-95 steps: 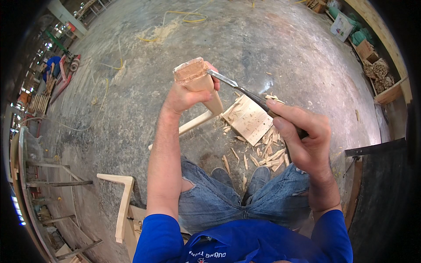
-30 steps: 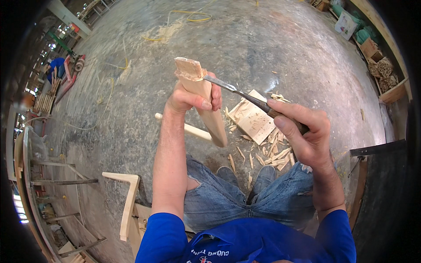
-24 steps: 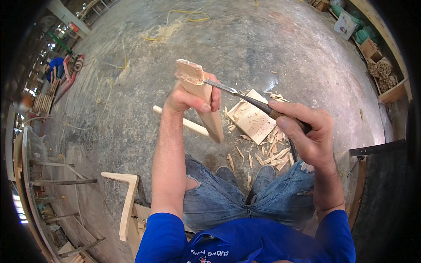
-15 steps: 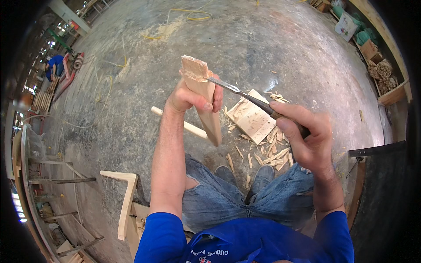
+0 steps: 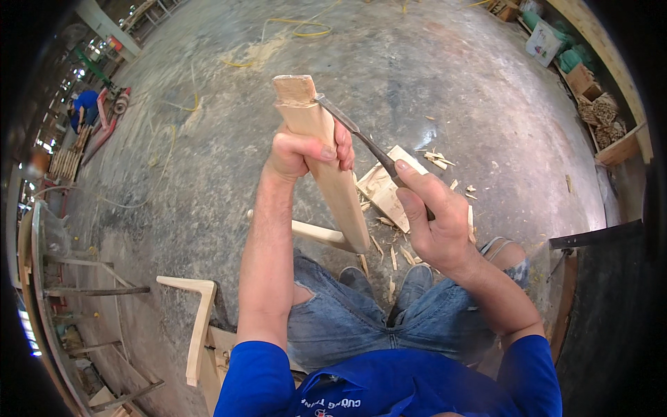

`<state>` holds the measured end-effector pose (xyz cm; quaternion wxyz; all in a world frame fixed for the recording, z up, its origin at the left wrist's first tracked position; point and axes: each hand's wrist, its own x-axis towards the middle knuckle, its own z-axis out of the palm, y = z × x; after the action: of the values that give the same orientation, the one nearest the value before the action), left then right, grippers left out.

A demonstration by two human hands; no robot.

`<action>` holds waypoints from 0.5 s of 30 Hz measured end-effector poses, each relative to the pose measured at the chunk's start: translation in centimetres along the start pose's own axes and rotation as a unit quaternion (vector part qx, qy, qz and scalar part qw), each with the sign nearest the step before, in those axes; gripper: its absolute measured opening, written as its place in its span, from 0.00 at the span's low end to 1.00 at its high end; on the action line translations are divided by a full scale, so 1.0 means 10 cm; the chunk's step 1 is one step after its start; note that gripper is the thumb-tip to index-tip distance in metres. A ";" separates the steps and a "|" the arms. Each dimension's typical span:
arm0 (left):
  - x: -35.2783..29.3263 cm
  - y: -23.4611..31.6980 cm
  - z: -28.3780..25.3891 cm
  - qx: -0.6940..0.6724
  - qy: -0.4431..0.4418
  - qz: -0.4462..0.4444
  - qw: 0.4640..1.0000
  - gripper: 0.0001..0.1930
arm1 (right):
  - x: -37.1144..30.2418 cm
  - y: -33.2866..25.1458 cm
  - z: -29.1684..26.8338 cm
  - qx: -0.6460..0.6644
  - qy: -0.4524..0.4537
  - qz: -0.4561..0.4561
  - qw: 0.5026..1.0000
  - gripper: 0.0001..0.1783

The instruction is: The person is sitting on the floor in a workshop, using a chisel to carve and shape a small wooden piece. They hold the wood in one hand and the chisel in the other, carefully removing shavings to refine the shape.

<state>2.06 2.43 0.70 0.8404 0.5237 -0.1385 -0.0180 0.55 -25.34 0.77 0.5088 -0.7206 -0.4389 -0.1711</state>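
Observation:
Wrapped round a pale L-shaped wooden piece (image 5: pixel 330 182), my left hand (image 5: pixel 302 149) holds it tilted, with its tenon end up and away from me. The piece's other arm runs off to the left near its lower end. My right hand (image 5: pixel 439 219) is closed on the dark handle of a chisel (image 5: pixel 369 144), the forefinger laid along it. The steel tip meets the right side of the tenon's shoulder. Below the chisel, a flat wooden block (image 5: pixel 389 191) lies on the floor, partly hidden by the right hand.
Wood chips (image 5: pixel 406 257) are scattered round the block and before my shoes. Another L-shaped piece (image 5: pixel 201 313) stands at my left, near a metal rack (image 5: pixel 97 288). A yellow hose (image 5: pixel 313 33) lies farther off. Far left, a person in blue (image 5: pixel 85 108) bends down.
My right hand and the chisel have moved left and slightly nearer the wood. The wooden piece's top has shifted a little left and up, and the shoulder looks cleaner.

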 end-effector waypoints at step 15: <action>0.06 -0.01 0.05 -0.075 -0.064 -0.007 0.995 0.21 | 0.04 0.05 0.06 -0.008 0.024 -0.030 0.999 0.29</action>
<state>2.48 1.82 0.95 0.8664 0.4584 -0.1862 -0.0676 1.10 -24.70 0.48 0.5083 -0.7066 -0.4467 -0.2070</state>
